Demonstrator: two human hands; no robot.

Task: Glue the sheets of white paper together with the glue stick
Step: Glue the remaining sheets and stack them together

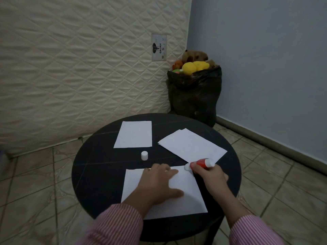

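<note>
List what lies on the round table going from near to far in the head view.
Near sheet under the left hand → glue stick in the right hand → white cap → far left sheet.

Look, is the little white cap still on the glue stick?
No, the white cap stands by itself on the black table, while the right hand holds the open glue stick against the near sheet.
</note>
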